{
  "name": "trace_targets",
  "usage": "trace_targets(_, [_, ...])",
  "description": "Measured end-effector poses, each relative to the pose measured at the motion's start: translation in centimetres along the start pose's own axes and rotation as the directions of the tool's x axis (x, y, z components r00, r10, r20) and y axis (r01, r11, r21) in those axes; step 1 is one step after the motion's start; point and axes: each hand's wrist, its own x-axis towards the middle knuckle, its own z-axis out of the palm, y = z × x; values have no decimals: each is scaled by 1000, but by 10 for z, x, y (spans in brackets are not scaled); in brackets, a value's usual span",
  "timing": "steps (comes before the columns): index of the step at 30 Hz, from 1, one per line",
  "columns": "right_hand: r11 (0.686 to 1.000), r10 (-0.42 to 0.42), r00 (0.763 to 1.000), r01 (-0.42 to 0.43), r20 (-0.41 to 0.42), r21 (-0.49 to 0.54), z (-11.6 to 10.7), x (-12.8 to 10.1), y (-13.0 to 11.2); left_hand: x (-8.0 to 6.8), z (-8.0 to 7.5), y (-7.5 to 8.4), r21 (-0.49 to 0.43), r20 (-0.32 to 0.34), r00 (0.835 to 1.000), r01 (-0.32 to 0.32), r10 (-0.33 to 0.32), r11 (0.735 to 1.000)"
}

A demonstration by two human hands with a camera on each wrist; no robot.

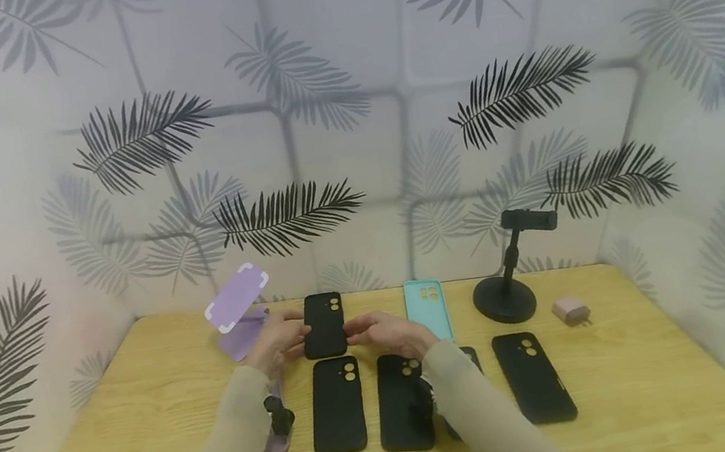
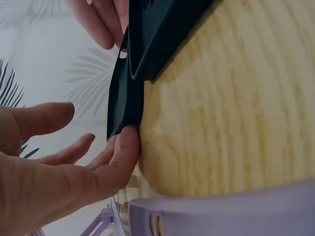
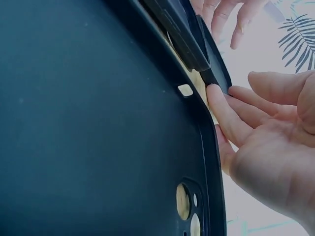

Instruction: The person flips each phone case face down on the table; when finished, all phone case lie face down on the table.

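Note:
A black phone case [image 1: 323, 325] lies flat in the back row of a wooden table [image 1: 150, 421], between my two hands. My left hand [image 1: 278, 339] touches its left edge with straight fingers; in the left wrist view the fingertips [image 2: 129, 140] press the case's rim [image 2: 123, 98] and the thumb stands apart. My right hand [image 1: 383, 332] touches the right edge, where a straight fingertip [image 3: 214, 96] rests on the case's rim [image 3: 216, 64]. Neither hand curls round the case.
Closer to me, several black cases [image 1: 336, 405] [image 1: 402, 402] [image 1: 533, 376] lie in a row. A teal case [image 1: 427, 309], a black phone stand [image 1: 510, 273] and a pink charger [image 1: 571, 311] sit right. A purple stand [image 1: 240, 310] and a purple case [image 1: 276, 440] are left.

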Motion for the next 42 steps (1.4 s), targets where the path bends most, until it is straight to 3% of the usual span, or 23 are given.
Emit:
trace_targets(5, [998,12,1000,-11,-4,60,1,2,0,2,-4,-2,-92,-21,1000,18,-20,996])
trace_targets(13, [996,9,1000,-9,5,93,4,1,4,1,-3,-5,-48,5,999,-37,37,998])
trace_targets(42, [993,9,999,-5,-33,119,9,2,5,-1,-5,-4,-50,20,1000,-4,5,999])
